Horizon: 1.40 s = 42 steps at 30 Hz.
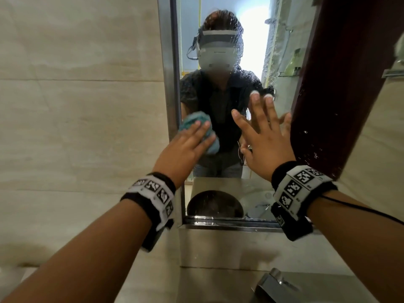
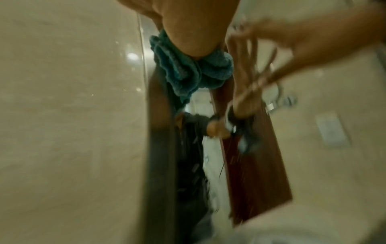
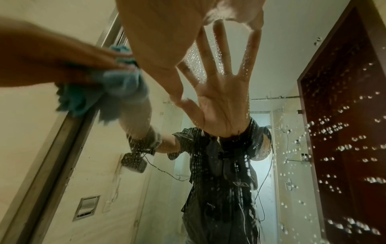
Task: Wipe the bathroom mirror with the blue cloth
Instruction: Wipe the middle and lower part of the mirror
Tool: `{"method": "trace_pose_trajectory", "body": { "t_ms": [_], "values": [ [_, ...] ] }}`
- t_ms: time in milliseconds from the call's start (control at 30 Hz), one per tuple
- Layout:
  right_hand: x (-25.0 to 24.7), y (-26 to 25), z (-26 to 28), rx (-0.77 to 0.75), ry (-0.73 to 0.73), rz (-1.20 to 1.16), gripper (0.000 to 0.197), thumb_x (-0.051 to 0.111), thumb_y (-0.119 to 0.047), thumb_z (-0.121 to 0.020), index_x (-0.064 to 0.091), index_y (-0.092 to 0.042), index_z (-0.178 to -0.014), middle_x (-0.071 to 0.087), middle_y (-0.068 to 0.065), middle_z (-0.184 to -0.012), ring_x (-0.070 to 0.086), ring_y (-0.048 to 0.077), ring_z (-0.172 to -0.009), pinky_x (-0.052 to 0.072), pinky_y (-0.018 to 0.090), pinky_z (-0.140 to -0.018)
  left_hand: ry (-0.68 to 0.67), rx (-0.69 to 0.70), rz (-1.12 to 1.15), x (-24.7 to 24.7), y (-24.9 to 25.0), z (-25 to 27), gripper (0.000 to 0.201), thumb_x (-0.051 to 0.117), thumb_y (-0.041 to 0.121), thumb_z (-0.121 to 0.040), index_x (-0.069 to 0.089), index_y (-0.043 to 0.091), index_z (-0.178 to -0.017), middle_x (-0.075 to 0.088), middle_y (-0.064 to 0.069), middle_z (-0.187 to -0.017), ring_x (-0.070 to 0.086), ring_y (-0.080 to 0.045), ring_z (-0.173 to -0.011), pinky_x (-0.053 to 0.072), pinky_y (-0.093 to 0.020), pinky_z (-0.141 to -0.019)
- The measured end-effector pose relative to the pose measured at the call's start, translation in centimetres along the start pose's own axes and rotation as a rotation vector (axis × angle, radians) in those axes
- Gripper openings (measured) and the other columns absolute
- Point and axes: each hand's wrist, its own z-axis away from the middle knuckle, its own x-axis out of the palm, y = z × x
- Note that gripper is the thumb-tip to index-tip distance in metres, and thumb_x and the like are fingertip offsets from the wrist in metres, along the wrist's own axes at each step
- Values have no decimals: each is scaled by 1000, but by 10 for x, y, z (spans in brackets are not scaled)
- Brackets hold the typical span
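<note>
Cloth on the glass, left of centre in the head view.
My left hand (image 1: 182, 147) presses the bunched blue cloth (image 1: 196, 127) flat-fingered against the mirror (image 1: 218, 51) by its left frame; no curl round it that I can see. My right hand (image 1: 265, 138) is spread wide, fingertips (image 1: 255, 97) touching the glass mid-frame. Water drops (image 3: 342, 147) bead the right side, over the reflected brown door (image 1: 341, 84).

Mirror (image 1: 220, 51) set in wall, tiled wall (image 1: 76, 106) to its left; cloth (image 1: 196, 121) under left hand (image 1: 183, 149) at mirror's left edge; right hand (image 1: 266, 136) flat on glass to its right; tap (image 1: 277, 285) below.
</note>
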Motion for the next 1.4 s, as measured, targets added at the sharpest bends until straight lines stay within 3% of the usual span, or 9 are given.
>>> {"method": "trace_pose_trajectory", "body": {
  "t_ms": [200, 433, 567, 633, 733, 900, 967, 1200, 1400],
  "values": [
    [5, -2, 0, 6, 85, -16, 89, 62, -29, -80, 6, -37, -149, -17, 8, -156, -17, 31, -142, -2, 66, -108, 232, -117, 97, 18, 9, -16, 55, 57, -5, -81, 48, 3, -135, 40, -22, -143, 35, -39, -133, 22, -51, -108],
    [51, -28, 54, 62, 60, -30, 97, 69, -30, -73, 10, -32, -150, -8, 11, -157, -6, 31, -144, 11, 72, -104, -207, 26, 62, 73, 40, 91, 87, 88, -4, -44, 59, 9, -125, 55, -13, -133, 54, -34, -119, 47, -54, -89],
    [58, -30, 50, 84, 26, 25, 102, 70, -33, -71, 6, -30, -150, -5, 14, -157, -4, 35, -143, 9, 74, -100, 27, -115, 161, 35, 24, 24, 70, 69, -10, -70, 50, 8, -134, 39, -18, -145, 37, -38, -132, 31, -51, -103],
    [59, -30, 51, 86, 3, 12, 110, 76, -37, -65, 6, -30, -150, -5, 15, -157, -5, 36, -143, 7, 75, -100, 134, -183, 216, 14, 7, -14, 52, 48, 1, -85, 46, 8, -137, 33, -20, -147, 29, -41, -136, 21, -47, -109],
    [60, -30, 53, 79, 4, 14, 116, 80, -38, -61, 6, -29, -151, -5, 15, -157, -6, 36, -143, 9, 76, -100, 228, -150, 165, 24, 4, -14, 51, 37, 10, -87, 44, 8, -138, 34, -21, -147, 29, -41, -136, 18, -44, -111],
    [59, -30, 53, 70, -3, 11, 118, 80, -38, -62, 3, -30, -151, -8, 15, -156, -8, 36, -143, 9, 76, -100, -123, -29, 66, 82, 46, 93, 87, 83, -7, -53, 52, 11, -132, 45, -15, -141, 44, -36, -128, 34, -52, -99],
    [59, -30, 54, 73, -4, 17, 116, 79, -38, -63, 3, -30, -151, -9, 15, -156, -9, 36, -143, 9, 75, -100, -251, -4, 59, 81, 49, 101, 85, 81, -4, -59, 48, 14, -135, 36, -11, -147, 36, -32, -134, 29, -48, -104],
    [62, -30, 54, 72, 20, 59, 113, 77, -39, -65, 4, -29, -151, -4, 17, -156, -6, 37, -143, 13, 76, -99, 158, -236, 202, 38, 21, 17, 62, 37, 3, -81, 39, 12, -142, 26, -17, -152, 22, -36, -139, 20, -44, -110],
    [66, -27, 54, 48, 69, 55, 109, 75, -35, -66, 6, -28, -151, -2, 17, -156, -5, 37, -143, 13, 76, -98, -131, -40, 15, 96, 48, 95, 91, 67, -6, -65, 27, 14, -144, 28, -14, -152, 21, -31, -139, 21, -51, -107]
  ]
}}
